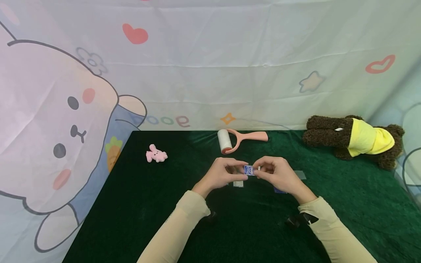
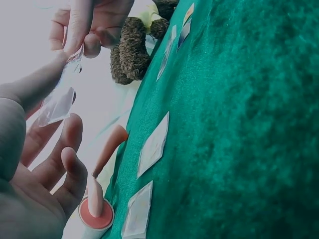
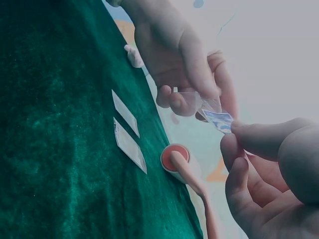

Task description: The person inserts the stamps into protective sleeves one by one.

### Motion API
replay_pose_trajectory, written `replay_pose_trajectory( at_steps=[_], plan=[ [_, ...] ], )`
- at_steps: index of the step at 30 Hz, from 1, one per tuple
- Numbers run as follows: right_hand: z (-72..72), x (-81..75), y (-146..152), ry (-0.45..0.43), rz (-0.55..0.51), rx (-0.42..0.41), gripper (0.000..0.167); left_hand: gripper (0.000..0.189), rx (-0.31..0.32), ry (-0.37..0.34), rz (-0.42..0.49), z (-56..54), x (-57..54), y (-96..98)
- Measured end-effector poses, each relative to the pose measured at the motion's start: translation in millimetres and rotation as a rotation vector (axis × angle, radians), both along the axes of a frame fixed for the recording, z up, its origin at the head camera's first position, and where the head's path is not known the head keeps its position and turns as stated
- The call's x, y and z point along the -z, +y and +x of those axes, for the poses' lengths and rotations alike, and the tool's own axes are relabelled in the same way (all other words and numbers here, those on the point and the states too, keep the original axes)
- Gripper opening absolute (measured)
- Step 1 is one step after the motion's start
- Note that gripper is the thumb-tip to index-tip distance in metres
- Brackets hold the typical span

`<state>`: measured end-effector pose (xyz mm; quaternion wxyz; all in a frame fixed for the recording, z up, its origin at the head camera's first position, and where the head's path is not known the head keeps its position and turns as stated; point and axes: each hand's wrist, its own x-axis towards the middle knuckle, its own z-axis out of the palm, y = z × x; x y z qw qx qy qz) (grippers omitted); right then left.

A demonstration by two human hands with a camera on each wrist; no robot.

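Above the green cloth, both hands meet at a small blue-and-white patterned card (image 1: 249,170). My right hand (image 1: 279,173) pinches the card's edge between thumb and fingers. From the other side my left hand (image 1: 222,173) pinches a small clear plastic sleeve (image 2: 59,105), its fingers spread around it. In the right wrist view the card (image 3: 218,121) overlaps the sleeve's end; how far inside it sits, I cannot tell. Two flat pale packets, one nearer (image 2: 138,214) and one farther (image 2: 154,144), lie on the cloth below.
A pink-handled lint roller (image 1: 245,138) lies at the back. Left of it sits a small pink plush toy (image 1: 156,154); a brown teddy bear in yellow (image 1: 355,140) lies back right. Beside my right wrist are a blue piece (image 1: 280,190) and a clear sleeve (image 1: 300,175).
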<state>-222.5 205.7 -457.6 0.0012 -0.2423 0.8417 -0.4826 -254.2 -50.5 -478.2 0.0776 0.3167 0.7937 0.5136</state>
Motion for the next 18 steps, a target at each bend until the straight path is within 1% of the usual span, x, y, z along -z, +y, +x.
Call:
replay_pose_trajectory(
  at_steps=[5,11,14,18],
  plan=[
    [-0.4,-0.4,0.3,-0.019,-0.008,-0.011,0.014,0.048,0.001,-0.009,-0.028,0.3,-0.1,0.3],
    [-1.3,0.0,0.2,-0.023,-0.011,-0.018,0.016,0.050,0.006,-0.005,-0.058,0.0,-1.0,0.9],
    [-1.6,0.9,0.7,-0.025,-0.013,-0.023,0.016,0.047,0.021,0.000,-0.063,0.6,-2.2,1.3],
    [-1.6,1.0,1.1,-0.035,-0.016,-0.042,0.018,0.047,0.061,0.015,-0.069,2.2,-4.9,1.8]
  ],
)
